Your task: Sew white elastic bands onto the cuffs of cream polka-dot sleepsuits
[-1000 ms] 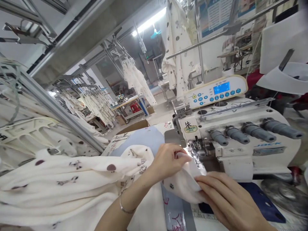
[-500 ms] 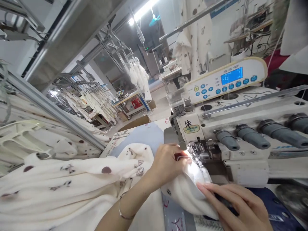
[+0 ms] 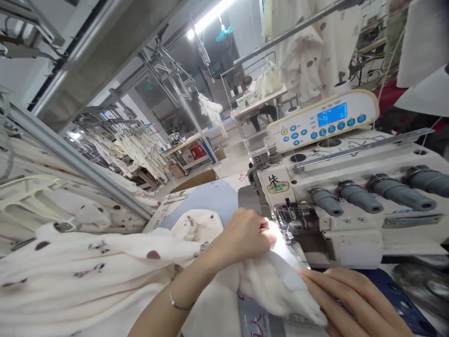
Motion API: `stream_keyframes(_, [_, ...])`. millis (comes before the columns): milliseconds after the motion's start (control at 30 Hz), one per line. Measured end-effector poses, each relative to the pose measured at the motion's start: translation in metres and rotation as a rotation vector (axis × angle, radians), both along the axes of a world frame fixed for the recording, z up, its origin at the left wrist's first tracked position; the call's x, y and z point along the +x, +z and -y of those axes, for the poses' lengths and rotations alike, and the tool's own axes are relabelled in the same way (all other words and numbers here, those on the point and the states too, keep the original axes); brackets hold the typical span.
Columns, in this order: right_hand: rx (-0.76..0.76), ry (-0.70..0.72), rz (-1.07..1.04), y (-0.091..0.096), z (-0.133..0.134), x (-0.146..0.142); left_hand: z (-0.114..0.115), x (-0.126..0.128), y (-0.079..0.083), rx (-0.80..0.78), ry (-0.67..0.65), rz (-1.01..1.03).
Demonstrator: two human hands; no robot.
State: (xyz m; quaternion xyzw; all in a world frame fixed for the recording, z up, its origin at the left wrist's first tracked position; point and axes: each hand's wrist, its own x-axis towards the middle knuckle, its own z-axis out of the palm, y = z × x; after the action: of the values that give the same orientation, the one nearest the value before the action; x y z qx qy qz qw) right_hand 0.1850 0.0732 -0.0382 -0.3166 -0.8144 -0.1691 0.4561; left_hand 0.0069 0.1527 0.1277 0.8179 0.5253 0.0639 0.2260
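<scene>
Your left hand is curled closed on the cloth just beside the foot; your right hand is apart from it, nearer you, fingertips at the cloth's edge, though with the thumb hidden I cannot tell whether they pinch or only press. The cloth sags between your hands in front of the machine, its edge lit brightly by the foot, and more printed cloth lies in loose folds to your left; your forearm hides whether it is all one piece. You seem to be lining up the edge for the foot, and the next move calls, I'd judge, for keeping it flat and straight, fingers clear, slack loose enough not to drag. Beneath lies the table, a ruler near your right hand; farther out are the machine's lit panel and, well beyond, hanging garments
</scene>
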Motion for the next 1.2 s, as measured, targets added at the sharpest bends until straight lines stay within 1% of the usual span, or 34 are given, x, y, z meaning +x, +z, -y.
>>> stream_keyframes(67, [0.025,-0.007,0.025,0.005,-0.003,0.001,-0.005,0.003,-0.001,-0.01,-0.002,-0.005])
stream_keyframes(133, [0.034,-0.036,-0.004,0.012,-0.006,0.0,-0.009,0.005,-0.005,0.031,0.04,-0.002])
stream_keyframes(233, [0.006,-0.114,-0.146,0.023,-0.01,-0.006,-0.015,0.006,-0.015,0.133,0.101,0.014])
stream_keyframes(367, [-0.053,-0.155,-0.31,0.029,-0.013,-0.018,-0.02,0.007,-0.026,0.18,0.141,0.052])
stream_keyframes(433, [-0.067,-0.154,-0.317,0.028,-0.013,-0.021,-0.022,0.007,-0.03,0.188,0.161,0.073])
stream_keyframes(567, [-0.026,-0.131,-0.2,0.025,-0.015,-0.02,-0.025,0.005,-0.035,0.215,0.183,0.121])
stream_keyframes(700, [-0.035,-0.053,-0.234,0.027,-0.014,-0.017,-0.027,0.005,-0.037,0.23,0.164,0.163])
stream_keyframes(800, [-0.017,-0.021,-0.244,0.029,-0.015,-0.017,-0.027,0.004,-0.033,0.227,0.139,0.176])
stream_keyframes(867, [-0.019,-0.016,-0.281,0.03,-0.017,-0.017,-0.028,-0.001,-0.026,0.205,0.106,0.18])
stream_keyframes(933, [-0.029,-0.017,-0.294,0.03,-0.019,-0.017,-0.026,-0.012,-0.015,0.151,0.037,0.187])
stream_keyframes(1000, [-0.033,-0.007,-0.295,0.03,-0.02,-0.017,-0.022,-0.028,-0.005,0.081,-0.086,0.192])
stream_keyframes(1067, [-0.029,0.024,-0.319,0.032,-0.021,-0.017,-0.013,-0.041,0.002,0.059,-0.236,0.151])
stream_keyframes(1133, [-0.047,0.071,-0.372,0.034,-0.021,-0.018,0.0,-0.049,0.008,0.118,-0.354,0.015])
stream_keyframes(1200, [-0.098,0.112,-0.41,0.036,-0.019,-0.02,0.016,-0.049,0.016,0.233,-0.418,-0.201])
